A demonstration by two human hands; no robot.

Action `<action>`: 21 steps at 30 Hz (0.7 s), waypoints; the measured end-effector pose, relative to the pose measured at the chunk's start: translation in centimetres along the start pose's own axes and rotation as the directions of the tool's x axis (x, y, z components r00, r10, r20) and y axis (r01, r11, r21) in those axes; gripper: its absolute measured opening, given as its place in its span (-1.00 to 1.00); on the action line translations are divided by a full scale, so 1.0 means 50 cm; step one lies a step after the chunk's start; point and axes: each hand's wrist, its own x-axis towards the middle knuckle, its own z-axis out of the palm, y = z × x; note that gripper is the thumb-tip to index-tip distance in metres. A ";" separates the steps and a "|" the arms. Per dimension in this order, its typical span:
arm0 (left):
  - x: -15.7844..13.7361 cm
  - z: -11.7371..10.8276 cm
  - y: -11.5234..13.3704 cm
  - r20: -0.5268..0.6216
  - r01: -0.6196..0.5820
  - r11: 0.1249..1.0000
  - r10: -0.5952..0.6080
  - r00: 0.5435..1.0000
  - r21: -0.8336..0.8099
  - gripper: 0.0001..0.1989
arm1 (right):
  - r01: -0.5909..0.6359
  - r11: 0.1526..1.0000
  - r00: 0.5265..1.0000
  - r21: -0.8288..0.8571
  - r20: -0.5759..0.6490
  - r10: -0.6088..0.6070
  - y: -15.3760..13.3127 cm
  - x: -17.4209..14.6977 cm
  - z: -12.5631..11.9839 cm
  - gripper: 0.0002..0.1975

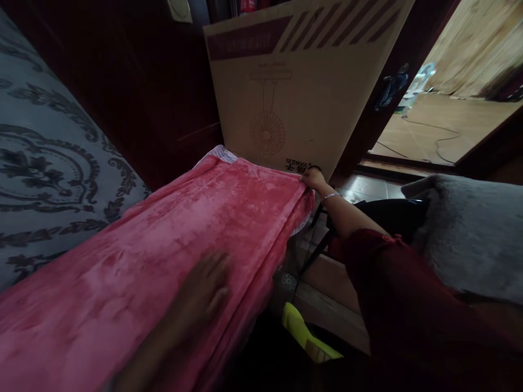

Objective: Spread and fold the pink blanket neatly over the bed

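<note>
A pink plush blanket (pixel 229 212) covers a long surface that runs from the lower left up to the middle of the view. My right hand (pixel 312 178) grips the blanket's far right corner, fingers closed round its edge; a thin bracelet circles that wrist. My left hand (pixel 206 288), a little blurred, lies palm down over the blanket's near part, its fingers extended. A bit of striped cloth (pixel 223 154) shows from under the blanket at the far end.
Behind the blanket stands a large cardboard box (pixel 318 103). Patterned wallpaper (pixel 44 174) lines the left side. At right are a grey fuzzy cover (pixel 478 234) and an open doorway with a cable (pixel 441 139) on the floor. Something yellow-green (pixel 298 326) is below.
</note>
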 end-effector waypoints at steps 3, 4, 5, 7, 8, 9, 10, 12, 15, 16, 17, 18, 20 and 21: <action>-0.030 0.053 0.045 0.053 -0.269 0.963 0.269 0.962 -0.007 -0.39 | -0.031 1.000 1.000 -0.003 0.002 0.031 0.012 -0.011 0.013 -0.67; -0.036 0.064 0.050 0.051 -0.305 0.952 0.304 0.951 0.007 -0.38 | -0.042 0.999 0.999 -0.003 0.003 0.042 0.015 -0.014 0.018 -0.66; -0.040 0.070 0.051 0.048 -0.320 0.947 0.318 0.947 0.022 -0.36 | -0.053 0.999 0.999 -0.001 0.002 0.053 0.019 -0.015 0.023 -0.64; -0.043 0.075 0.050 0.048 -0.304 0.952 0.302 0.952 0.038 -0.35 | -0.074 0.997 0.997 0.004 0.001 0.074 0.025 -0.015 0.030 -0.61; -0.043 0.075 0.050 0.051 -0.297 0.954 0.295 0.954 0.040 -0.35 | -0.083 0.996 0.997 0.009 0.002 0.083 0.027 -0.013 0.032 -0.60; -0.042 0.074 0.052 0.055 -0.291 0.956 0.289 0.956 0.042 -0.34 | -0.091 0.996 0.996 0.017 0.003 0.091 0.029 -0.011 0.034 -0.60; -0.042 0.072 0.054 0.057 -0.287 0.957 0.284 0.957 0.045 -0.34 | -0.099 0.995 0.995 0.026 0.006 0.099 0.031 -0.008 0.034 -0.59; -0.041 0.070 0.063 0.064 -0.274 0.960 0.271 0.961 0.058 -0.32 | -0.115 0.992 0.993 0.051 0.012 0.114 0.032 -0.001 0.033 -0.59; -0.044 0.071 0.081 0.073 -0.255 0.962 0.249 0.966 0.095 -0.26 | -0.130 0.987 0.991 0.093 -0.011 0.132 0.031 0.009 0.027 -0.58; -0.046 0.072 0.086 0.071 -0.251 0.962 0.244 0.967 0.108 -0.25 | -0.131 0.986 0.990 0.107 -0.029 0.135 0.031 0.011 0.026 -0.57; -0.048 0.074 0.090 0.068 -0.249 0.961 0.242 0.968 0.119 -0.23 | -0.131 0.984 0.989 0.119 -0.049 0.138 0.032 0.013 0.025 -0.56; -0.050 0.076 0.093 0.063 -0.249 0.960 0.243 0.968 0.127 -0.22 | -0.133 0.983 0.988 0.129 -0.065 0.142 0.033 0.013 0.027 -0.56; -0.053 0.079 0.096 0.055 -0.251 0.958 0.246 0.968 0.140 -0.23 | -0.145 0.980 0.985 0.139 -0.072 0.156 0.036 0.011 0.034 -0.58; -0.054 0.080 0.097 0.056 -0.254 0.956 0.248 0.967 0.146 -0.23 | -0.153 0.978 0.985 0.140 -0.063 0.163 0.038 0.009 0.039 -0.60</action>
